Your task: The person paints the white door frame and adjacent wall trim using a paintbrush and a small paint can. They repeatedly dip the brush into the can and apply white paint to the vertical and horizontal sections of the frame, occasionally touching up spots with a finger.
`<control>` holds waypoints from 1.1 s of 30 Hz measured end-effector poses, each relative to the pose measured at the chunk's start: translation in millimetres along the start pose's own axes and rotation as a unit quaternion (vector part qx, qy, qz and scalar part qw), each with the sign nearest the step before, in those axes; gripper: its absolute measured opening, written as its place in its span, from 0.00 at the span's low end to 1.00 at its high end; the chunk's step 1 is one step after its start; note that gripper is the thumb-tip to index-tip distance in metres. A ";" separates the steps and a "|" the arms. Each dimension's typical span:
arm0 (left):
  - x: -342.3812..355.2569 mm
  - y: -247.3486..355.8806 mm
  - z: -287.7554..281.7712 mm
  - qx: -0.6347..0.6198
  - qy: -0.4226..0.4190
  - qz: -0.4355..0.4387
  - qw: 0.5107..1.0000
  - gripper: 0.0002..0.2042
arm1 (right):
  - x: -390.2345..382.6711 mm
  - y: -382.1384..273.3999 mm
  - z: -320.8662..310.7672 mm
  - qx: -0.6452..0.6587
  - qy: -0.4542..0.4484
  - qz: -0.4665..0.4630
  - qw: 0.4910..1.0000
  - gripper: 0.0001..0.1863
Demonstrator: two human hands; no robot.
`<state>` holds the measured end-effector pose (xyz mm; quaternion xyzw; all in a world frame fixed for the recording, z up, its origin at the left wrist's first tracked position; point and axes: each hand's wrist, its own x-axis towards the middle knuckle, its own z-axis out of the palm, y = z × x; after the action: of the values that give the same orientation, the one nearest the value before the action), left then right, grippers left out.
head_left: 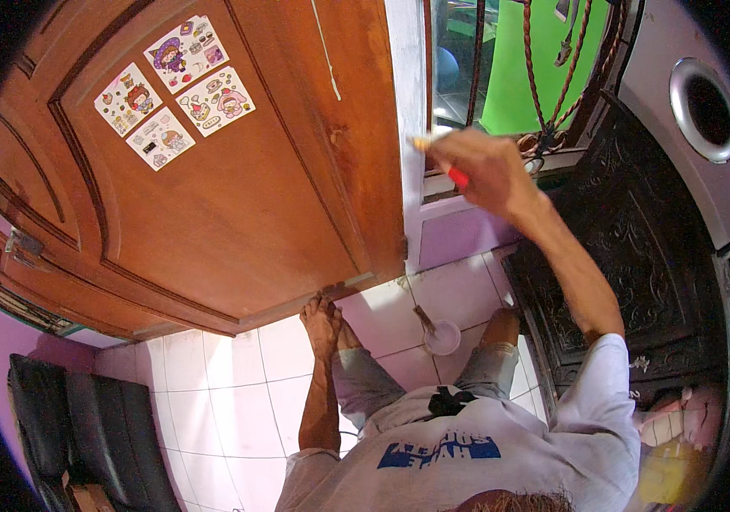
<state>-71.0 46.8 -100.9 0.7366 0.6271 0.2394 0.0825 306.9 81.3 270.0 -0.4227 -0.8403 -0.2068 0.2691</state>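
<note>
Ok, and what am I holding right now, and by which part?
Your right hand holds what looks like a red-handled paintbrush, gripped by the handle; blur hides the exact finger placement. Nothing shows in your left hand.

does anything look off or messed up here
One thing: a thin pale streak runs down the upper part of the brown door, standing out against the darker wood. It could be a paint run or a hanging cord; I can't tell which.
</note>
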 end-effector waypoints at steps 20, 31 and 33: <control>5.1 -1.6 6.5 -0.014 -0.007 0.003 1.000 0.20 | -74.9 -14.4 73.5 0.006 -0.088 0.010 0.996 0.21; 5.5 -5.8 9.9 -0.038 0.016 0.028 0.999 0.20 | 4.5 0.7 -2.6 -0.030 0.256 -0.045 0.965 0.22; 3.7 -12.7 12.6 -0.022 0.019 0.027 0.999 0.20 | -15.3 -6.1 19.3 -0.065 0.209 -0.027 0.975 0.23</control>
<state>-76.2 55.2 -116.3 0.7463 0.6032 0.2696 0.0801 304.2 79.8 244.8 -0.3637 -0.7613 -0.3521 0.4052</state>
